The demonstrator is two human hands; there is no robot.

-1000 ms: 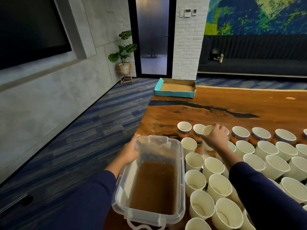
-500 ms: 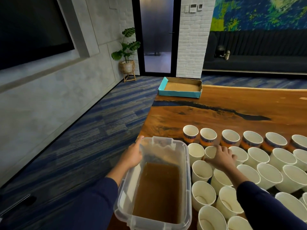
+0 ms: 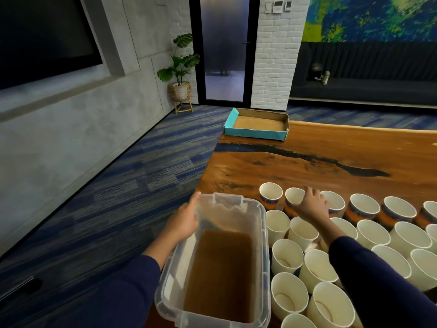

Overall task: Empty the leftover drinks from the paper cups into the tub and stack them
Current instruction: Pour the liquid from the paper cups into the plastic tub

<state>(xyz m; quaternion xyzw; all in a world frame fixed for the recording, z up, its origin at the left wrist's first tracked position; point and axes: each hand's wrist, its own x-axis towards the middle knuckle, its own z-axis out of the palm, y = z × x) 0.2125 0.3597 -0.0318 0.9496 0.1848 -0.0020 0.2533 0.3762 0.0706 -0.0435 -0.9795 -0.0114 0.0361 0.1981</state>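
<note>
Just right of the tub [image 3: 261, 223], in the far row of paper cups, the right hand [image 3: 309, 205] curls its fingers round the rim of the second cup [image 3: 293, 200], while the left hand [image 3: 184, 221] grips the tub's far left wall. To do this well, I judge the cup should lift straight up clear of its neighbours, then tip slowly over the brown drink [image 3: 220, 273] in the tub, the tub held steady.

Left hand [image 3: 184, 221] holds tub [image 3: 264, 256]; right hand [image 3: 309, 205] touches cup [image 3: 293, 201].

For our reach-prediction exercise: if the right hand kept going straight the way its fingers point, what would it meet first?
The right hand already seems to touch the second back-row cup; past that, bare table, though depth is uncertain.
</note>
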